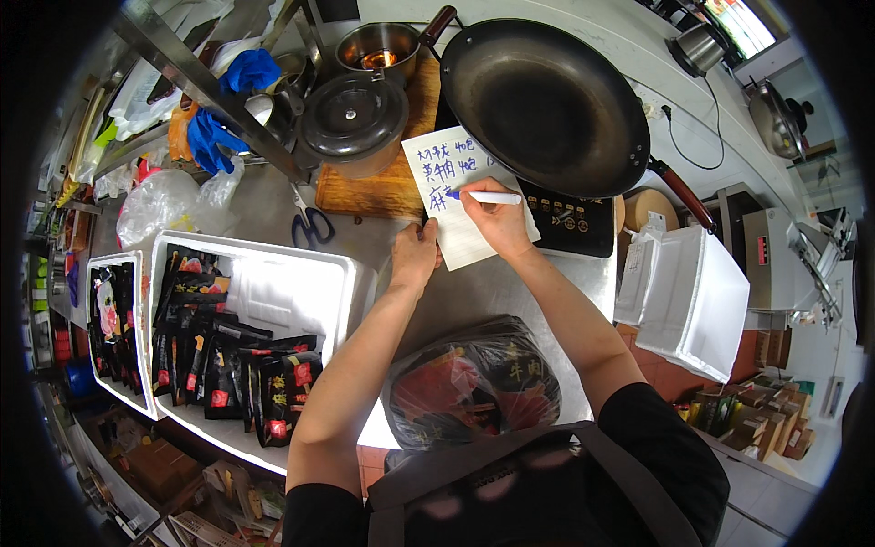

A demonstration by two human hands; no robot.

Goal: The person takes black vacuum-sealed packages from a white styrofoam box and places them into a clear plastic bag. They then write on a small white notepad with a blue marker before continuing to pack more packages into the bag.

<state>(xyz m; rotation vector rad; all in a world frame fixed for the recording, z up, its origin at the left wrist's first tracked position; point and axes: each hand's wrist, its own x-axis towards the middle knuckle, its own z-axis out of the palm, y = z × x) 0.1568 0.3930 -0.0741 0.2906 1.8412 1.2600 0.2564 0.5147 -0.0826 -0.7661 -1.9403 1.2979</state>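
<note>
A white marker pen (493,197) is gripped in my right hand (497,217), its blue tip on a sheet of lined paper (459,241). Blue handwriting fills the upper part of the sheet, and the wok covers its top right corner. My left hand (414,254) has its fingers curled at the sheet's left edge, with the thumb against the paper. The sheet lies partly over a wooden cutting board (362,195) and a black induction cooker (581,229). Close to my body, a clear plastic bag (472,383) holds dark printed packets.
A large wok (547,102) rests on the cooker, its handle jutting right. Left are blue-handled scissors (311,222), a lidded pot (352,116) and a foam box (273,273) of black packets (225,369). Another white foam box (694,301) stands at right.
</note>
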